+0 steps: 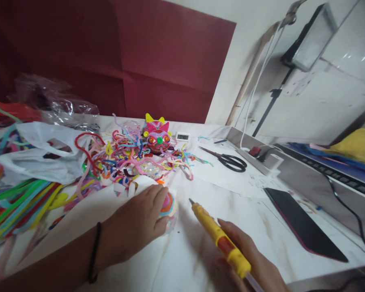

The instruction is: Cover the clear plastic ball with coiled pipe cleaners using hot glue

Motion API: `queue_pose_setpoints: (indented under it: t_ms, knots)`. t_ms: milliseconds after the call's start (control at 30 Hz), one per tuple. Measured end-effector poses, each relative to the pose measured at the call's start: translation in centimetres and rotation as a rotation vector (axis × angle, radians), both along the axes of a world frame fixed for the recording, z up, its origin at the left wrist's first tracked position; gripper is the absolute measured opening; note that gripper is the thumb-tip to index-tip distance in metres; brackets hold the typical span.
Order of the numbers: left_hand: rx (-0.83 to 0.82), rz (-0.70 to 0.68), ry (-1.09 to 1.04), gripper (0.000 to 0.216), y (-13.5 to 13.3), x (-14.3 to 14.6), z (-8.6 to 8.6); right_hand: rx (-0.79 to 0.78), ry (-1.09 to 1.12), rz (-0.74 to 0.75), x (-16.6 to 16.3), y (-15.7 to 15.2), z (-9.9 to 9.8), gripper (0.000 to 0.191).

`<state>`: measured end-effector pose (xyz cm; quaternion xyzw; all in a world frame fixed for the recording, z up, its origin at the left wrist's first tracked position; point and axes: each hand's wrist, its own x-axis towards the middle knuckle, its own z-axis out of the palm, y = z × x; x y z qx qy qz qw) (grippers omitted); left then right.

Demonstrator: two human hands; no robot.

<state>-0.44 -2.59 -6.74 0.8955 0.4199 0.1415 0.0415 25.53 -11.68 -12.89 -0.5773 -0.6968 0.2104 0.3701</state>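
My left hand [138, 225] lies cupped over a small round object covered in coiled coloured pipe cleaners [169, 205], fingers curled around it on the white table [219, 227]. My right hand [246, 259] grips a yellow glue pen with a red band [219, 237]. Its metal tip points up and left, a short gap from the round object. A black band circles my left wrist.
A heap of coloured pipe cleaner scraps [130, 156] with a pink and yellow pipe-cleaner figure [157, 136] lies behind. Long pipe cleaners [15, 198] and plastic bags [39, 154] fill the left. Black scissors [231, 161], a small digital clock [182, 136] and a dark phone [304, 225] lie right.
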Motion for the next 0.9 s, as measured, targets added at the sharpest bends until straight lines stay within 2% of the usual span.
queue_pose_setpoints:
  t_ms: [67, 167, 300, 433, 533, 600, 700, 900]
  knots:
    - [0.014, -0.003, 0.017, 0.033, 0.0, 0.1, 0.1, 0.1, -0.151, 0.074, 0.7, 1.0, 0.2, 0.045]
    - [0.06, -0.011, 0.013, 0.034, 0.0, 0.2, 0.0, 0.277, -0.365, 0.094, 1.3, 2.6, 0.4, 0.046]
    - [0.088, 0.009, 0.063, 0.032, -0.1, 0.4, -0.2, 0.298, -0.575, 0.095, 1.9, 4.0, 1.4, 0.037]
    - [0.068, 0.014, 0.077, 0.034, -0.2, 0.4, -0.1, 0.386, -0.737, 0.127, 1.0, 4.2, 3.4, 0.038]
    - [0.02, 0.012, 0.045, 0.03, -0.1, 0.4, 0.0, 0.48, -0.627, 0.153, -1.7, 4.3, 4.9, 0.024]
    - [0.013, 0.002, 0.022, 0.03, 0.0, 0.3, -0.2, 0.442, -0.519, 0.235, -3.8, 4.6, 5.4, 0.017]
    - [0.002, -0.002, -0.003, 0.031, 0.0, 0.3, -0.4, 0.383, -0.455, 0.318, -6.1, 5.5, 5.5, 0.018]
    - [-0.042, 0.01, 0.009, 0.029, 0.1, 0.3, -0.5, 0.388, -0.413, 0.334, -6.8, 6.9, 4.7, 0.02]
